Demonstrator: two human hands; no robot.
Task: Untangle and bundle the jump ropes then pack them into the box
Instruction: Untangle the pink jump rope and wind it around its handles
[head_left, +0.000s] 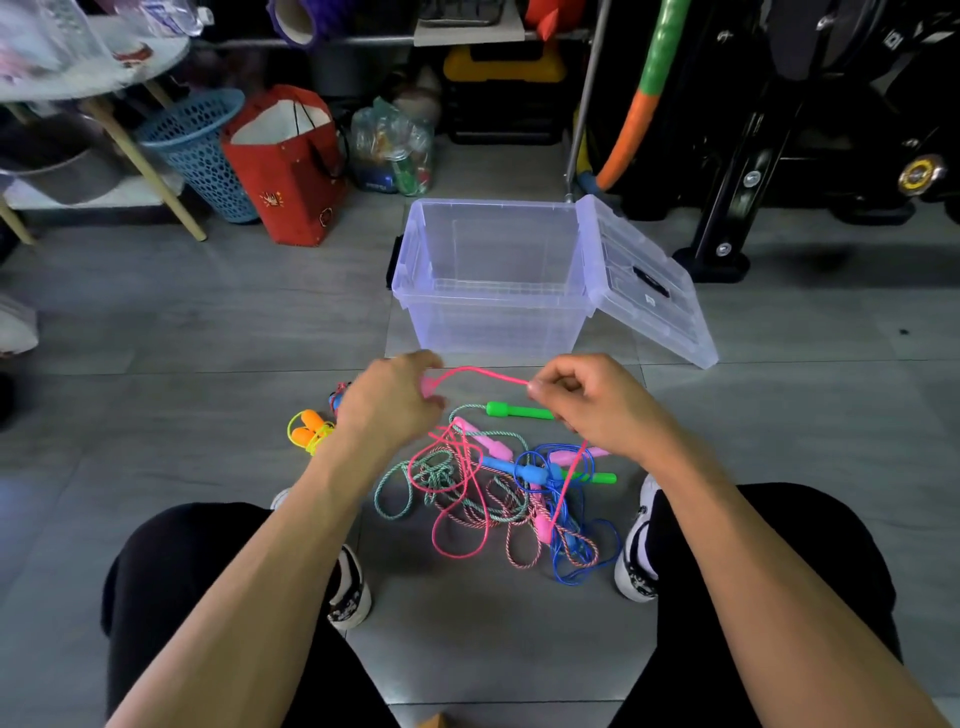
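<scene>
A tangle of jump ropes (488, 488) lies on the floor between my feet: pink, teal, blue and striped cords with green (517, 411), pink and blue handles. My left hand (389, 402) grips a pink handle above the pile. My right hand (587, 402) pinches the pink rope (478, 370), which stretches between both hands and hangs down into the tangle. A bundled yellow rope with orange handles (309, 428) rests at the left. The clear plastic box (493, 296) stands open beyond my hands.
The box lid (644, 280) leans open against its right side. A red paper bag (285, 166) and a blue basket (200, 150) stand at the back left, black exercise equipment (779, 156) at the back right. My shoes flank the pile.
</scene>
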